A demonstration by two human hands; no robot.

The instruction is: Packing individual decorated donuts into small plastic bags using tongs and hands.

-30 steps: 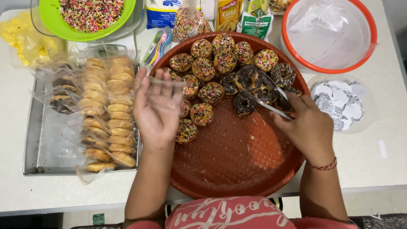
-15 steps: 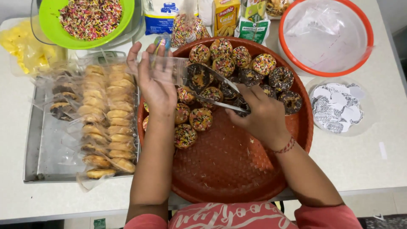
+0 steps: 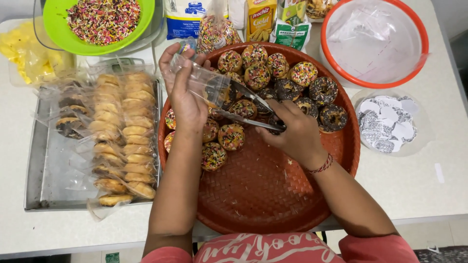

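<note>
Holding left: my left hand (image 3: pixel 187 97), palm down, fingers pinched on a clear plastic bag (image 3: pixel 204 83) over the woven tray (image 3: pixel 273 195).
Right: my right hand (image 3: pixel 295 134) fisted around metal tongs (image 3: pixel 246 107), tips inside the bag.
Doughnuts: sprinkled doughnuts (image 3: pixel 273 78) across the tray's far half.

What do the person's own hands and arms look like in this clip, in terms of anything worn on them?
Both forearms are bare. The left hand wears no ring, watch or glove that shows. The right hand has a thin red braided string bracelet at the wrist. Short coral-red sleeves of a top with pale lettering show at the bottom edge.
</note>
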